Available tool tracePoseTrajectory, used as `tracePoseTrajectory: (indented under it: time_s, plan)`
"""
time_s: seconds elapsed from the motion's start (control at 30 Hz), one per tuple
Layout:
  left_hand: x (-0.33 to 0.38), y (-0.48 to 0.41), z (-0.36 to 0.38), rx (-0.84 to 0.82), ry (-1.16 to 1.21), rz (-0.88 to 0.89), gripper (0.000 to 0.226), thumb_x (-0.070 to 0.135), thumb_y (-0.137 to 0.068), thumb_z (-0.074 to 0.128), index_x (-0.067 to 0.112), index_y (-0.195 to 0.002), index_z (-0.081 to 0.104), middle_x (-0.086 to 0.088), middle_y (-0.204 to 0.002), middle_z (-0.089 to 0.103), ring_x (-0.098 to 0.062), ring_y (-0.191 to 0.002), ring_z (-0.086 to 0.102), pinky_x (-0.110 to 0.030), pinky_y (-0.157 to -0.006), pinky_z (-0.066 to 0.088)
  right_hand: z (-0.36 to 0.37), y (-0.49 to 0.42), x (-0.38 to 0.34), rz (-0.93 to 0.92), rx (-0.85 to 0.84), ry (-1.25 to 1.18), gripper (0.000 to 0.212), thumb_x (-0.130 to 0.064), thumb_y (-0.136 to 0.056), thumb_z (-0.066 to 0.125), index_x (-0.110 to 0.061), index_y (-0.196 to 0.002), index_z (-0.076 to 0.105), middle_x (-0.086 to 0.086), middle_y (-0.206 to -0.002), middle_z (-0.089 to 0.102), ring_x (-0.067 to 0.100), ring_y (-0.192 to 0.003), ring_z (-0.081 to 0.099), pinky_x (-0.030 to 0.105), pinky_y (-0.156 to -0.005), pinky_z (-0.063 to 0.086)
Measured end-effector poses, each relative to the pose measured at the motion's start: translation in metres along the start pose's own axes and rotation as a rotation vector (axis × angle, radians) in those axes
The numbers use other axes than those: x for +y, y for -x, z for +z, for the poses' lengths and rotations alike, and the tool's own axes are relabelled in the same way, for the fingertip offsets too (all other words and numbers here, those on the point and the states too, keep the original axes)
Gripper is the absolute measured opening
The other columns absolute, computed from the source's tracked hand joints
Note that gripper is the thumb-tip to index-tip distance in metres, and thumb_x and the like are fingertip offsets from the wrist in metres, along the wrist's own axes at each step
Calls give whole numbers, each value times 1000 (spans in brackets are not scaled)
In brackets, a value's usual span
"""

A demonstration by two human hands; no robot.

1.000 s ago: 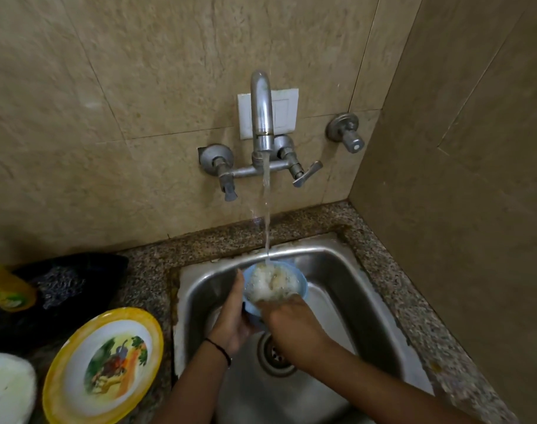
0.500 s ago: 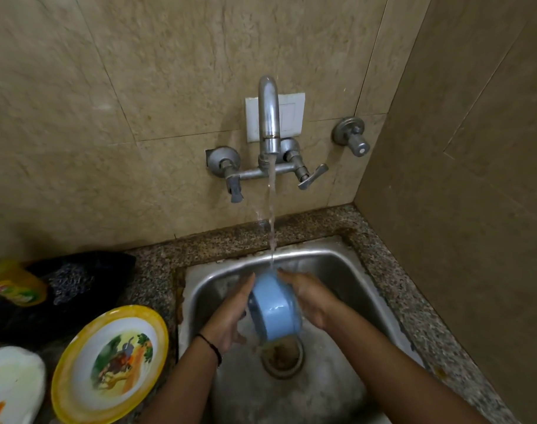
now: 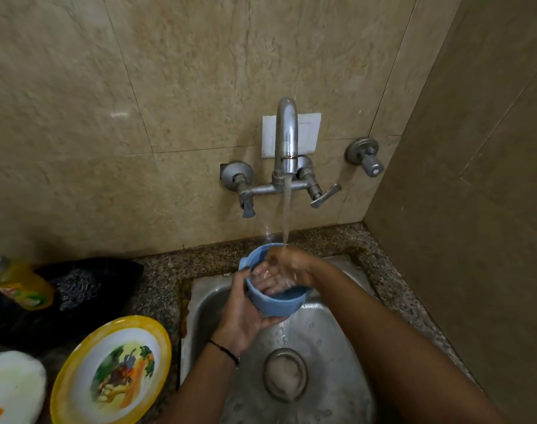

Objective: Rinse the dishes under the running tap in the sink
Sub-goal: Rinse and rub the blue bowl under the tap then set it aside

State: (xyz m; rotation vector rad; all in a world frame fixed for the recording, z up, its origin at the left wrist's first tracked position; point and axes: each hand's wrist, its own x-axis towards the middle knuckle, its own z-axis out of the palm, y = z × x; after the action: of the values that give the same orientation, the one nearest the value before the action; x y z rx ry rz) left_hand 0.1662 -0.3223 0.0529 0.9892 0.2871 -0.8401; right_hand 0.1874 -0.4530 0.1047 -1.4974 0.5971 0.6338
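Beige marbled wall tiles [image 3: 169,87] meet a speckled granite counter [image 3: 166,270] in a corner; a rectangular steel sink [image 3: 206,301], dulled and water-spotted, is set into the stone. I see a curved metal tap [image 3: 286,133] on the wall, with a thin stream of water [image 3: 286,209] falling from it. The stream lands on the right hand [image 3: 294,264], just above a round blue plastic bowl [image 3: 273,304] held over the back of the sink, mouth upward and tilted toward me. The left hand [image 3: 242,319] grasps the bowl from below, fingers curled under its base and thumb near the rim. The right hand's fingers [image 3: 267,278] lie fairly straight inside the bowl, wet and blurred. A round drain [image 3: 285,374] sits in the sink floor. On the counter to the left are a yellow-rimmed picture plate [image 3: 117,374], a yellow bottle [image 3: 19,286] and a wire scrubber [image 3: 77,286]. Half a second ago the bowl was turned over, its underside toward me, between both palms; it is now turned mouth-up, with the right fingers inside.
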Motion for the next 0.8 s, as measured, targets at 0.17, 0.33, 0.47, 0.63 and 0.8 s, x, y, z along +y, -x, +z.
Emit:
tracePoseTrajectory:
  time_s: [0.17, 0.33, 0.47, 0.63, 0.8]
  plan:
    - [-3, -4, 7, -7, -25, 17, 51, 58, -91, 41, 20, -115, 66, -13, -117, 70, -33, -111, 62, -54, -89, 52, 3, -7, -8, -43, 128, 86, 45, -21, -95, 24, -8, -62, 51, 12, -61, 65, 23, -62, 58, 30, -62, 46]
    - [-8, -6, 9, -11, -23, -18, 57, 64, -86, 43, 21, -118, 65, -12, -114, 71, -32, -109, 64, -55, -88, 53, 11, 2, -8, -108, 310, 698, 34, -16, -95, 35, -1, -83, 63, 19, -86, 64, 29, -77, 62, 37, -76, 52]
    - [-12, -7, 9, -36, 11, -23, 59, 66, -87, 43, 22, -121, 64, -15, -120, 67, -36, -114, 60, -58, -81, 55, 32, 9, -8, -204, 352, 1247, 33, -13, -95, 40, 4, -118, 57, 22, -124, 58, 36, -113, 56, 43, -93, 45]
    - [-9, -7, -8, -57, 114, 16, 68, 65, -90, 38, 10, -124, 60, -21, -110, 70, -38, -103, 65, -63, -90, 48, 38, 39, 15, -254, 82, 1212, 28, -16, -94, 46, 2, -110, 61, 16, -113, 63, 27, -99, 58, 33, -82, 44]
    - [-14, -6, -8, -99, 180, -31, 77, 75, -83, 39, 17, -131, 58, -18, -124, 65, -36, -115, 62, -60, -94, 48, 33, 37, 27, -350, 265, 730, 51, -57, -94, 28, -25, -132, 41, 22, -126, 50, 30, -114, 54, 38, -101, 43]
